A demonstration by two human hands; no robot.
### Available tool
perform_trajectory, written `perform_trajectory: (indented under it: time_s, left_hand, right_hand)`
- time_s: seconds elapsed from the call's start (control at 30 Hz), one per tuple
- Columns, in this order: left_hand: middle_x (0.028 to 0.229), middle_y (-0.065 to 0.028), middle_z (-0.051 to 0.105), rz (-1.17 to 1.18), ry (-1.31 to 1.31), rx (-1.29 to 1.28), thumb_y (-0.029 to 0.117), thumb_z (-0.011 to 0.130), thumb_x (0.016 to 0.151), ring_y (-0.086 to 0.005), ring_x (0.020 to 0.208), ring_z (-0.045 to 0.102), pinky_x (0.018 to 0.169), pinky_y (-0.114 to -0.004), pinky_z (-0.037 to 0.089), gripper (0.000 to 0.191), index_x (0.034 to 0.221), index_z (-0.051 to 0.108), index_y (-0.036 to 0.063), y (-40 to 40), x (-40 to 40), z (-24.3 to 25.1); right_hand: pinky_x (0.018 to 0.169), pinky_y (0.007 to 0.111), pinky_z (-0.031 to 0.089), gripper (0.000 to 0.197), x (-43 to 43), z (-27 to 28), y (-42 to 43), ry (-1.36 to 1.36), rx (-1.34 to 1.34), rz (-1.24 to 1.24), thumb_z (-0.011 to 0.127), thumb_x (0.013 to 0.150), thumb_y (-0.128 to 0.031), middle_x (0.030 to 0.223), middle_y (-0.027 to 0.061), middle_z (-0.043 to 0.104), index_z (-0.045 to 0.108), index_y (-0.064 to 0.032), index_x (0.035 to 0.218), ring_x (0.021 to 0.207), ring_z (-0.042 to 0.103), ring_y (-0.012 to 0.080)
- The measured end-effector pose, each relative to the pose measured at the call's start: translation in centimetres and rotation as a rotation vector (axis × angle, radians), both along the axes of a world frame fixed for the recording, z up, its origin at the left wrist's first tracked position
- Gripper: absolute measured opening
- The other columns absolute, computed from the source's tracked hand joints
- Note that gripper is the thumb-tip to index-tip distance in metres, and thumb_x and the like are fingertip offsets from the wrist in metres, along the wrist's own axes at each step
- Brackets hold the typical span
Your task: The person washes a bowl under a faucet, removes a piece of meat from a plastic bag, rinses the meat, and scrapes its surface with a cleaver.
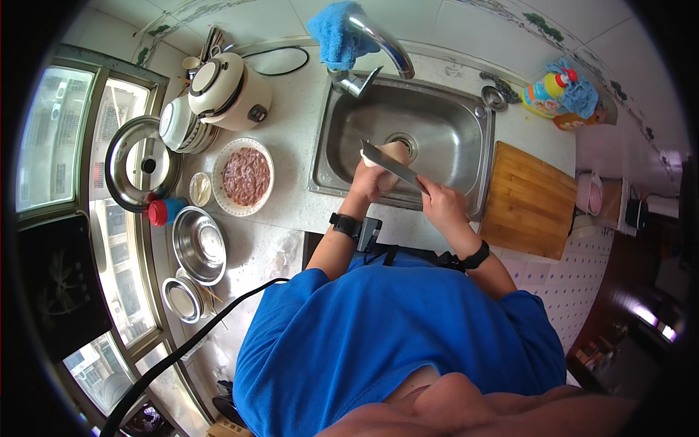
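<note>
Over the near part of the stainless steel sink [448,136], my left hand [367,179] grips a pale, thick piece of food [397,151], possibly a root vegetable. My right hand [445,206] is closed around the handle of a kitchen knife [390,164]. The broad blade slants up and left across the pale piece, apparently against its surface; the exact contact is hard to see. Part of the piece is hidden by the blade and my left fingers. Behind it shows the sink drain [403,143].
A chrome faucet [385,43] with a blue cloth [338,38] arches over the sink. Rightward lies a wooden cutting board [527,202], overhanging the counter's front. On the left are a bowl of raw meat [247,176], a rice cooker [232,93] and a steel basin [200,246].
</note>
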State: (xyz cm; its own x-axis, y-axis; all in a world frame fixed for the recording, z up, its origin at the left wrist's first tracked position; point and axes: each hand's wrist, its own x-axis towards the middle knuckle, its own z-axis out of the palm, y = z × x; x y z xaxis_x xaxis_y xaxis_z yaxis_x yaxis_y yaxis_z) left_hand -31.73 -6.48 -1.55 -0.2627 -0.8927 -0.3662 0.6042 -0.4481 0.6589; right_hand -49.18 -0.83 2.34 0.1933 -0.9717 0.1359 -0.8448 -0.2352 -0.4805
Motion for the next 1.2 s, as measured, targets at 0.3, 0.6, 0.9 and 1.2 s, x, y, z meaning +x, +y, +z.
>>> perform_trajectory:
  time_s: [0.3, 0.6, 0.9, 1.2]
  left_hand:
    - [0.085, -0.0059, 0.056, 0.224, -0.125, -0.039, 0.002, 0.057, 0.069, -0.0155, 0.075, 0.057, 0.061, -0.025, 0.048, 0.025, 0.093, 0.052, 0.0005, 1.1, -0.6, -3.4]
    - [0.093, -0.0068, 0.057, 0.324, -0.216, 0.012, -0.008, 0.058, 0.069, -0.0191, 0.084, 0.058, 0.073, -0.033, 0.05, 0.035, 0.102, 0.05, 0.0023, 1.8, 0.2, -5.8]
    - [0.094, -0.0074, 0.057, 0.282, -0.16, -0.025, -0.008, 0.056, 0.07, -0.0196, 0.084, 0.058, 0.071, -0.033, 0.051, 0.036, 0.103, 0.049, 0.003, 1.9, -0.2, -5.1]
    - [0.098, -0.0122, 0.055, 0.187, 0.107, 0.136, -0.006, 0.051, 0.066, -0.0269, 0.09, 0.057, 0.078, -0.04, 0.051, 0.043, 0.109, 0.046, -0.0018, 1.4, 0.4, -2.7]
  right_hand:
    - [0.056, 0.041, 0.048, 0.02, 0.0, -0.9, -0.2, -0.112, 0.075, -0.02, 0.055, 0.077, -0.014, 0.068, 0.014, 0.061, 0.064, -0.0121, 0.096, 0.062, 0.059, 0.0321]
    - [0.057, 0.041, 0.048, 0.018, -1.0, -1.4, -1.1, -0.003, 0.144, -0.124, 0.054, 0.08, -0.017, 0.069, 0.0144, 0.061, 0.064, -0.0125, 0.094, 0.063, 0.059, 0.0322]
    - [0.057, 0.041, 0.048, 0.018, -1.3, -0.7, -1.0, -0.023, 0.168, -0.085, 0.054, 0.08, -0.019, 0.069, 0.0139, 0.061, 0.064, -0.0123, 0.094, 0.063, 0.059, 0.033]
    - [0.058, 0.041, 0.048, 0.018, -1.0, -0.6, -0.7, -0.035, 0.155, -0.102, 0.054, 0.081, -0.019, 0.07, 0.013, 0.062, 0.065, -0.0121, 0.093, 0.064, 0.059, 0.0324]
